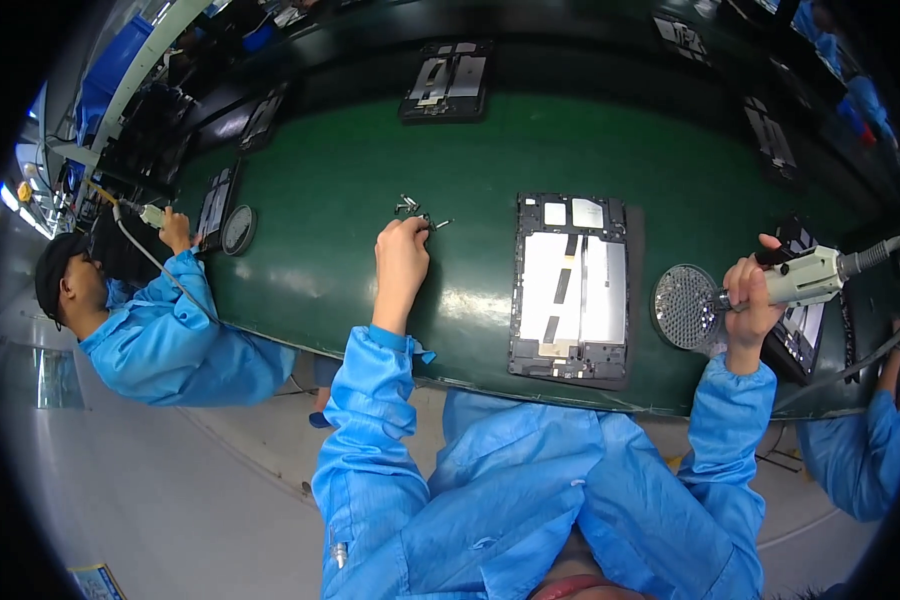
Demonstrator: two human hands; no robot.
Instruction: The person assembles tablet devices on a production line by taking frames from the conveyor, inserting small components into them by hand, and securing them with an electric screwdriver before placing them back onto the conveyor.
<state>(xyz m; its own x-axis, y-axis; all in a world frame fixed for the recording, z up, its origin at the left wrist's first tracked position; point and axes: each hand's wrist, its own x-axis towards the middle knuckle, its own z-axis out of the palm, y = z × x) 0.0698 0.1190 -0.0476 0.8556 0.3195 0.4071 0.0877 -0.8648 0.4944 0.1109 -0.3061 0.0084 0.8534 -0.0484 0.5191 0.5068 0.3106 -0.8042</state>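
Note:
My left hand (402,262) reaches over the green bench with its fingertips pinched on a small dark and silvery part (441,225). Just beyond it lies a little cluster of similar small parts (407,204). My right hand (752,312) is wrapped round a cream electric screwdriver (802,278), with its bit end toward a round dish (682,330) that has a grid of small pits. Between my hands an opened tablet (573,290) lies flat, showing white battery panels, black strips and a dark frame. Neither hand touches it.
At the right, another opened tablet (802,330) lies partly under the screwdriver and its hose (875,256). More opened tablets (448,82) lie along the dark strip at the back. At left, a co-worker (160,310) in blue holds a similar screwdriver beside a round dish (238,230).

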